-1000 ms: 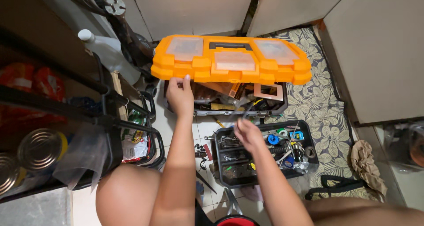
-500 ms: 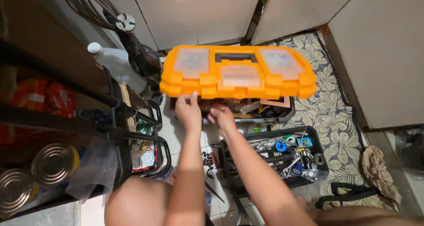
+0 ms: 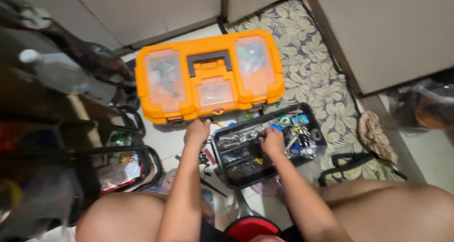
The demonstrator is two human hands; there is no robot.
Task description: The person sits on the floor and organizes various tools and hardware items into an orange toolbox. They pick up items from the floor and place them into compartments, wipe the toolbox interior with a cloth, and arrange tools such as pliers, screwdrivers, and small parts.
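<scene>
Fingers of the left hand [image 3: 196,132] curled at the closed orange toolbox [image 3: 209,76]; right hand [image 3: 272,140] fingers clenched inside the black tray [image 3: 236,168].

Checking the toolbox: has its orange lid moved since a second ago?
Yes. The orange lid has swung down shut onto its box; earlier it stood raised above the open box.

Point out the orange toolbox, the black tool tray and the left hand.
orange toolbox [image 3: 208,76]: head view, on the closed lid just below the dark handle.
black tool tray [image 3: 236,173]: head view, on its bare near-left floor.
left hand [image 3: 197,132]: head view, on the back of the hand.
</scene>
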